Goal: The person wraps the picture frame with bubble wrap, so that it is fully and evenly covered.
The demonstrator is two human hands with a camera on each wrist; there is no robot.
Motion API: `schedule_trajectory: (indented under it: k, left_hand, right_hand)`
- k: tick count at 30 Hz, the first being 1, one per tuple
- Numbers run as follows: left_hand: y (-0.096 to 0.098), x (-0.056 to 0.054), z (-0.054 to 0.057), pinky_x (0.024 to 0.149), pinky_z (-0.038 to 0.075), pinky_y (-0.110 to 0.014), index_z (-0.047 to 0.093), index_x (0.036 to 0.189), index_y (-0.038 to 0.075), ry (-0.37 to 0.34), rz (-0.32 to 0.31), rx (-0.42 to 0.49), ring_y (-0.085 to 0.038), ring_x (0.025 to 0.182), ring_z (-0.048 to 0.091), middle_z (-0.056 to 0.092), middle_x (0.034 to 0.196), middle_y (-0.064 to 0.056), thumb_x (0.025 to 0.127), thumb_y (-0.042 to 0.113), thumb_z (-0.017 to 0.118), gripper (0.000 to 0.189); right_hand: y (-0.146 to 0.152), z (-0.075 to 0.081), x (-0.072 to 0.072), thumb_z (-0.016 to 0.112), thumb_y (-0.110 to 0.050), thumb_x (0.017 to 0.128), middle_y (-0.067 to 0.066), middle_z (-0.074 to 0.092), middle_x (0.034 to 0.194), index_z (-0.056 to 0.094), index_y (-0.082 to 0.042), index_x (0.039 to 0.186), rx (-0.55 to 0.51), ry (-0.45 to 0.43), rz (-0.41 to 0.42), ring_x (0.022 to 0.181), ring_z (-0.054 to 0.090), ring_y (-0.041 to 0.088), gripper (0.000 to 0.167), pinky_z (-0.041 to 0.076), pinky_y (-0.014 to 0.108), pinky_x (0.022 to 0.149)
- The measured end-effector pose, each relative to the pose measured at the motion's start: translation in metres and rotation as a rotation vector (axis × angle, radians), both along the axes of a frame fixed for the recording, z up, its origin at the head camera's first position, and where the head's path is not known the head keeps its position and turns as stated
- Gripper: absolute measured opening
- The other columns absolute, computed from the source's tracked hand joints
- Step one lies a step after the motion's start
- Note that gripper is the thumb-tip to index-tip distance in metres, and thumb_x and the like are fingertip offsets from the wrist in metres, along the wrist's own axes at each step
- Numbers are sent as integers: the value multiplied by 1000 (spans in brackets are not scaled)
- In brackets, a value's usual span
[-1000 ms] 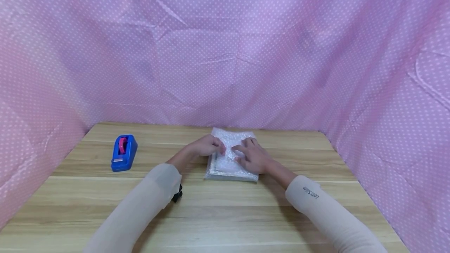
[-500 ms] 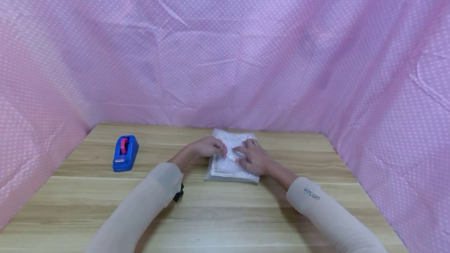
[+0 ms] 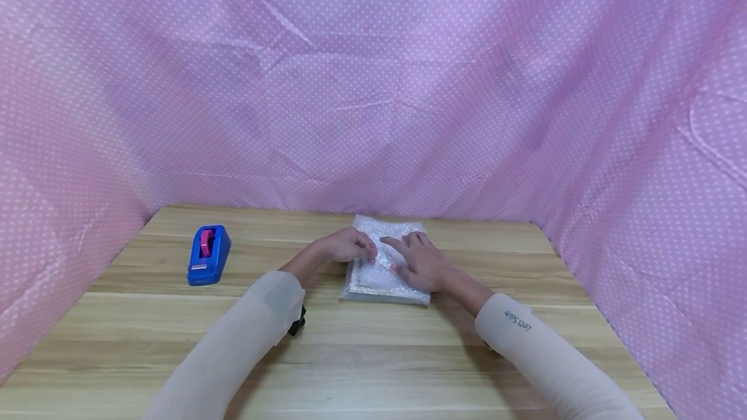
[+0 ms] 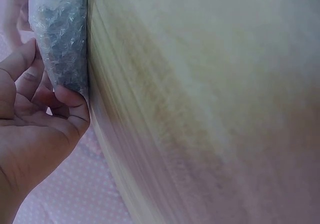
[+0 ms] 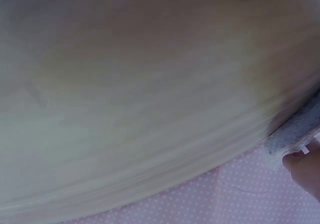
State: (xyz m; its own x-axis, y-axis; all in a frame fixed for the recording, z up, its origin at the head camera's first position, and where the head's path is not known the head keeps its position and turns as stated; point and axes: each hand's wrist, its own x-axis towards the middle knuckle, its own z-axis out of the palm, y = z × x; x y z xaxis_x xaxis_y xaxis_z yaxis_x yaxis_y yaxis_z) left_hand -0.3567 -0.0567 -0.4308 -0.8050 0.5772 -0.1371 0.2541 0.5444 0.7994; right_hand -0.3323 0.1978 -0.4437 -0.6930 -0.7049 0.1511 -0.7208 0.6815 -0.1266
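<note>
A flat package in bubble wrap [image 3: 388, 285] lies near the far edge of the table, its side showing in the left wrist view as bubble wrap [image 4: 62, 33]. My left hand [image 3: 345, 245] is at the package's left side, fingers curled and thumb against fingertips, pinching the wrap on top; what lies between the fingertips is too small to make out. My right hand [image 3: 425, 260] rests on the right part, fingers spread, its index finger pointing left above the surface. Only part of that hand [image 5: 306, 173] shows in the right wrist view, beside the wrap.
A blue tape dispenser [image 3: 209, 256] with a pink core stands at the left of the wooden table [image 3: 373, 361]. Behind and to the sides hangs a pink dotted cloth [image 3: 373, 115].
The right index finger has lifted and straightened toward the left hand. The left hand, the package and the tape dispenser stay almost where they were.
</note>
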Motion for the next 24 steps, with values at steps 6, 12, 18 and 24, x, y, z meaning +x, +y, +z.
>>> schedule_trajectory:
  k: [6, 12, 18, 24]
  left_hand:
    - [0, 1, 2, 114, 38, -52, 81, 97, 13, -8, -37, -10, -25, 128, 55, 68, 122, 1, 102, 21, 63, 21]
    - [0, 2, 4, 110, 41, -53, 80, 97, 16, 36, -70, -43, -22, 122, 56, 67, 119, 2, 103, 32, 62, 25]
    - [-2, 3, 6, 107, 42, -51, 81, 95, 18, 71, -94, -49, -21, 122, 53, 63, 123, 1, 104, 34, 60, 28]
    - [-2, 2, 5, 111, 39, -55, 80, 97, 17, 92, -130, -73, -26, 129, 50, 61, 131, -2, 104, 31, 60, 26]
  right_hand:
    - [0, 0, -1, 43, -40, 108, 16, 59, 120, 20, -30, 165, 104, 38, 14, 124, 46, 37, 62, 33, 54, 113]
    - [0, -1, -1, 43, -42, 107, 20, 55, 126, 21, -27, 165, 98, 32, 5, 124, 46, 37, 63, 39, 54, 108]
    - [-1, -1, -1, 45, -41, 107, 18, 55, 126, 22, -25, 164, 86, 37, -4, 119, 47, 34, 64, 42, 51, 104]
    - [0, -2, -2, 44, -42, 107, 16, 55, 126, 23, -26, 164, 88, 35, -12, 118, 46, 32, 63, 41, 50, 104]
